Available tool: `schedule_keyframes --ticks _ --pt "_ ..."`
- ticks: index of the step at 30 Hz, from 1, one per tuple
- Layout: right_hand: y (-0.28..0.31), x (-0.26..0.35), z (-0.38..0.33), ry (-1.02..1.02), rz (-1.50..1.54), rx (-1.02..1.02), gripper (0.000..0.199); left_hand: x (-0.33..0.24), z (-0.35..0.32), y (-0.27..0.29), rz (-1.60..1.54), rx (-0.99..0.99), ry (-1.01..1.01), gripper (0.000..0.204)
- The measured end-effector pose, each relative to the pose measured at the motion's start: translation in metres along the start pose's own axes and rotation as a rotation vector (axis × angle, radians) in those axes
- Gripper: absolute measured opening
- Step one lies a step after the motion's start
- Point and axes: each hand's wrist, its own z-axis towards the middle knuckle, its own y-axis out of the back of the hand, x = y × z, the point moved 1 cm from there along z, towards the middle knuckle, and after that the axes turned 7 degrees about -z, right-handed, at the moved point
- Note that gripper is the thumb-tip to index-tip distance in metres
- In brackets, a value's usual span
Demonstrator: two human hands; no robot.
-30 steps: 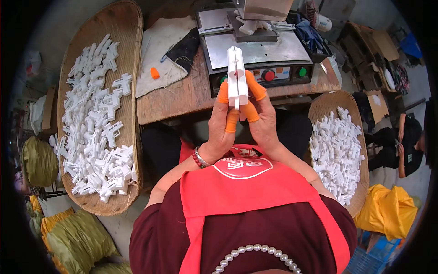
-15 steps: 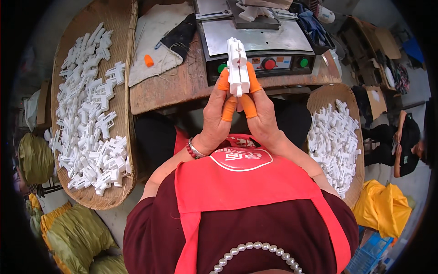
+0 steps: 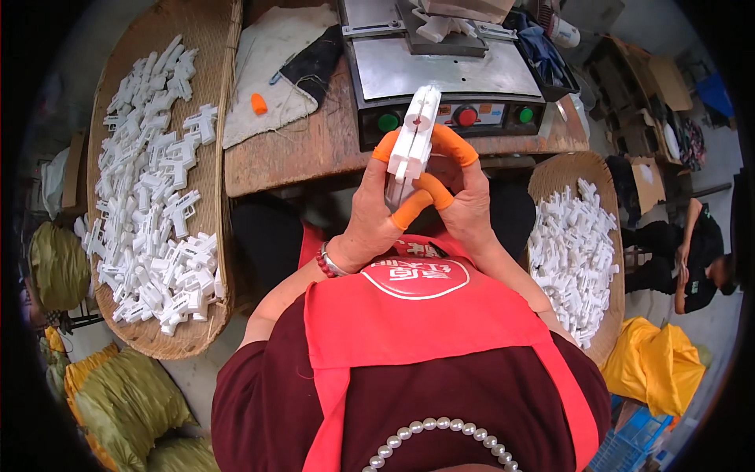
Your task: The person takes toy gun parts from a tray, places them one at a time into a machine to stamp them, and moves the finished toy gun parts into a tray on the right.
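A white plastic toy pistol [image 3: 414,134] is held up between my two hands, in front of a press-like machine. It leans a little, its upper end to the right. My left hand [image 3: 367,220] is closed on its left side and lower part. On the other side, my right hand [image 3: 472,206] pinches it with a bent forefinger and thumb. Orange finger covers sit on the thumb and forefinger of each hand. The two thumbs come close together below the toy. My fingers hide part of its lower end.
The metal-topped machine [image 3: 425,66] with round buttons stands on a worn wooden table [image 3: 307,157]. Wicker trays [image 3: 206,177] [image 3: 609,185] of white toy pistols flank me. An orange finger cover [image 3: 258,104] lies on a cloth [image 3: 263,47]. Another person [image 3: 696,256] is at far right.
The toy pistol has shifted slightly down and tilted, its upper end now leaning right. My right forefinger has bent outward more, and the thumbs have changed position below the toy.
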Motion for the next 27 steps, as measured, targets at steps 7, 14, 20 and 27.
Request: schedule_keyframes --ticks 7,14,20,27 --pt "0.006 0.012 -0.006 -0.018 -0.051 0.014 0.048 0.005 -0.005 0.006 0.15 0.1 -0.114 0.076" --pt "0.042 0.054 0.02 0.392 -0.532 -0.139 0.056 -0.007 -0.008 0.018 0.049 0.027 -0.049 0.064" --pt "0.044 0.043 0.035 0.066 -0.217 0.43 0.034 -0.009 -0.015 0.019 -0.102 0.207 0.109 0.058" --pt "0.039 0.007 0.031 -0.219 -0.195 0.223 0.04 -0.005 -0.006 0.024 0.282 0.172 0.238 0.05"
